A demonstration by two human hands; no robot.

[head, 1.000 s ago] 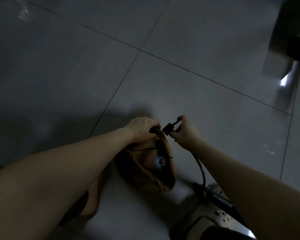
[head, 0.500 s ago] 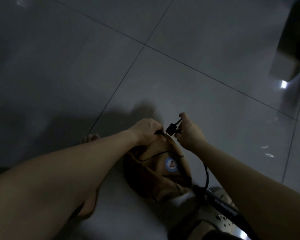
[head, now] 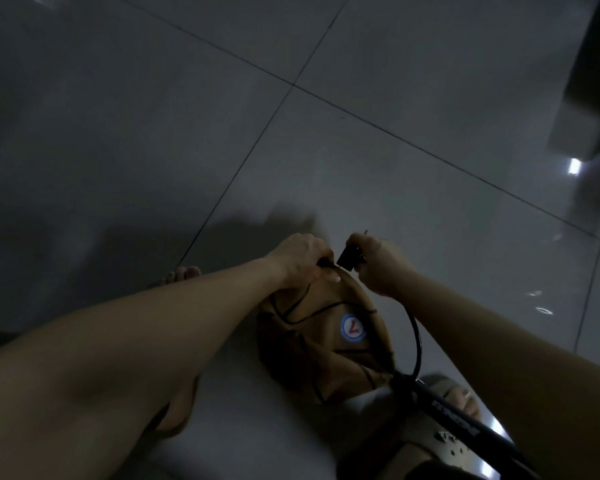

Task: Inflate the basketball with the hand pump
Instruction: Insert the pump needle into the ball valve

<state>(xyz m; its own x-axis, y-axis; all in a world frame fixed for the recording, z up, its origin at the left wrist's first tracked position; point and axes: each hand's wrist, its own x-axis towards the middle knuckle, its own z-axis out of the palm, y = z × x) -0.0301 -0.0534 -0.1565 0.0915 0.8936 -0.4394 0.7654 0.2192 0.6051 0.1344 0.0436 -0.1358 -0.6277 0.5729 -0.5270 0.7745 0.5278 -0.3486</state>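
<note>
A: Non-task stuff?
B: Grey tiled floor (head: 413,161), glossy, dark grout lines crossing it. Take that crossing as ref.
A: Else?
B: Bare foot (head: 182,273) below-left of crossing. Sandalled foot (head: 461,396) far below-right. Dark blurry object (head: 596,64) at top right edge, can't ID. Bright glint (head: 574,166) just under it.
</note>
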